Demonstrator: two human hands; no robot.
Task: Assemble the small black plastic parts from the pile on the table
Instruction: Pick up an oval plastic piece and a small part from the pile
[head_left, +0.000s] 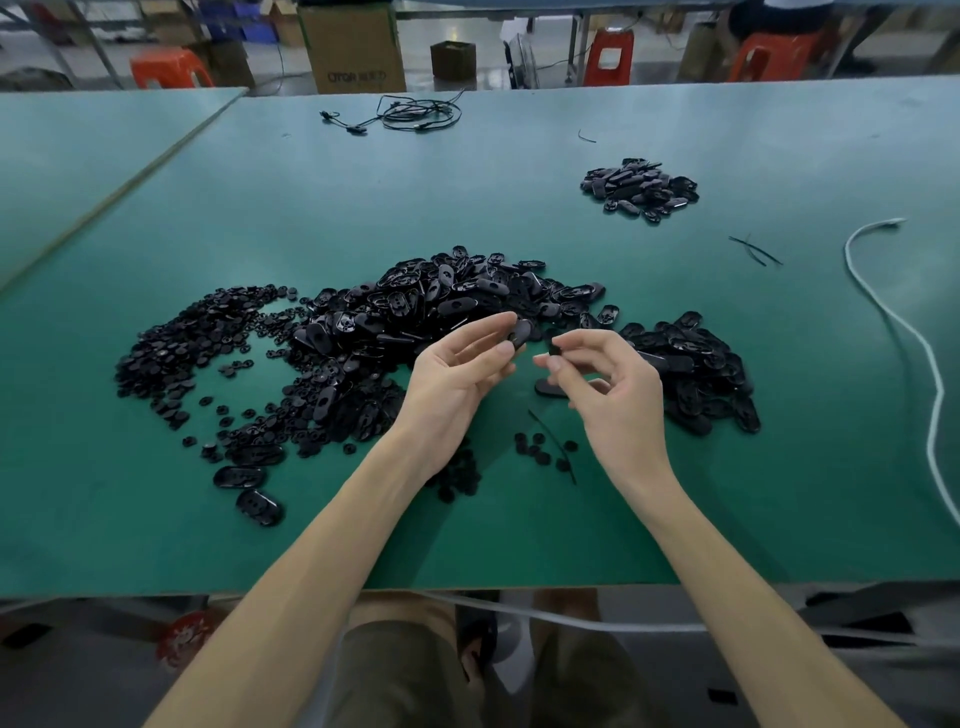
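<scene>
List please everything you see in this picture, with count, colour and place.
table: one, green, under everything
oval parts pile: one, black, table centre
round parts pile: one, black, left of it
side pile: one, black, near right
far pile: one, black, far right
black cable: one, tangled, far edge
white cable: one, right side
stools: three, orange, beyond the table
large cardboard box: one, brown, beyond the table
left hand: one, holds a black oval part
right hand: one, pinches a small black round part
</scene>
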